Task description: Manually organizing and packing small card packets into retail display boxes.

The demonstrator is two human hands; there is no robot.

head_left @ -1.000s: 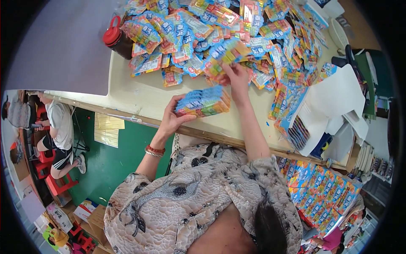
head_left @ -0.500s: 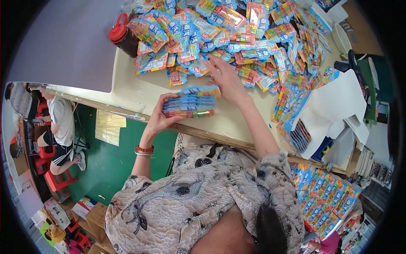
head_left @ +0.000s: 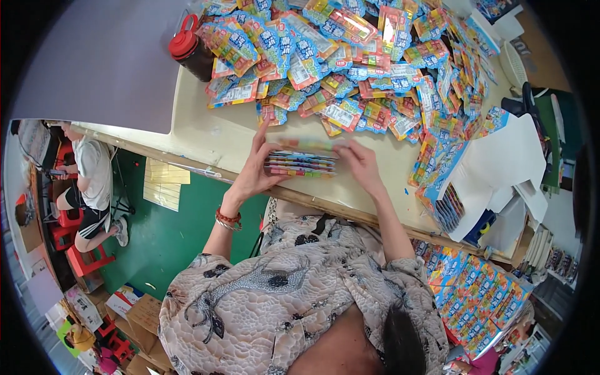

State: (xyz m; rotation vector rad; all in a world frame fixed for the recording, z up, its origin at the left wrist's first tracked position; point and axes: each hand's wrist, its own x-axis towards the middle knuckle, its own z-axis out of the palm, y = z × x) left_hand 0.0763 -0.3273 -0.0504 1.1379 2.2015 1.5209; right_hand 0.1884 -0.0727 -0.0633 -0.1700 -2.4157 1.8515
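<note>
Fingers [head_left: 260, 135]: left hand [head_left: 252, 172] clasps packet stack [head_left: 302, 165], index raised; right hand [head_left: 362, 165] pinches blurred packet [head_left: 306, 144].

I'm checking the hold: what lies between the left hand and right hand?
In the head view, a stack of colourful flat packets lies between the left hand and right hand.

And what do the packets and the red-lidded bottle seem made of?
Packets: probably glossy plastic over printed card, judging by glare on several. Bottle: smooth plastic or glass; its dark body leaves that open. Red lid: likely moulded plastic, from its solid colour.
</note>
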